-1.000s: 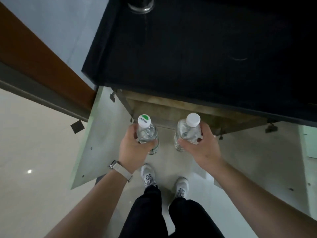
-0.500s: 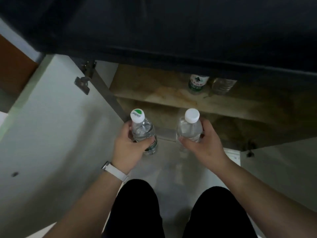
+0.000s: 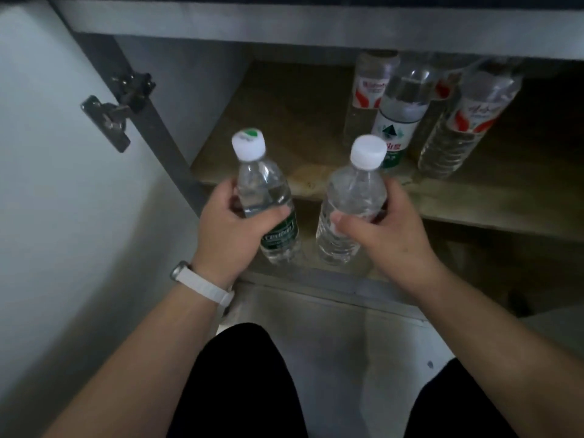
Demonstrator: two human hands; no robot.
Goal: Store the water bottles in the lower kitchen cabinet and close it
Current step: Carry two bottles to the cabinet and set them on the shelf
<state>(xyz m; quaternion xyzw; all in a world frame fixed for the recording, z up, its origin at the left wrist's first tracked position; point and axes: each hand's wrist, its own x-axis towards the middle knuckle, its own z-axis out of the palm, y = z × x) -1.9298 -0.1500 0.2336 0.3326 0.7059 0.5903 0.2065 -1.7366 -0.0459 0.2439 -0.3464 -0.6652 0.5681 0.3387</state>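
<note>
My left hand (image 3: pixel 232 230) grips a clear water bottle with a green label (image 3: pixel 268 200) and a green-marked white cap. My right hand (image 3: pixel 384 232) grips a second clear bottle (image 3: pixel 350 203) with a plain white cap and no visible label. Both bottles are upright, side by side, just in front of the open lower cabinet's wooden shelf (image 3: pixel 284 128). Three bottles stand at the shelf's back right: one with a green-and-white label (image 3: pixel 398 121) and two with red-and-white labels (image 3: pixel 368 93) (image 3: pixel 467 121).
The white cabinet door (image 3: pixel 57 184) stands swung open on the left, with a metal hinge (image 3: pixel 117 109) on the grey frame post. A lower compartment lies below the shelf. The dark countertop edge runs along the top. My knees in black trousers (image 3: pixel 240 384) are at the bottom.
The view has dropped lower and closer to the cabinet. Both bottles have moved forward towards the shelf, and the bottles stored at its back are now in plain sight.
</note>
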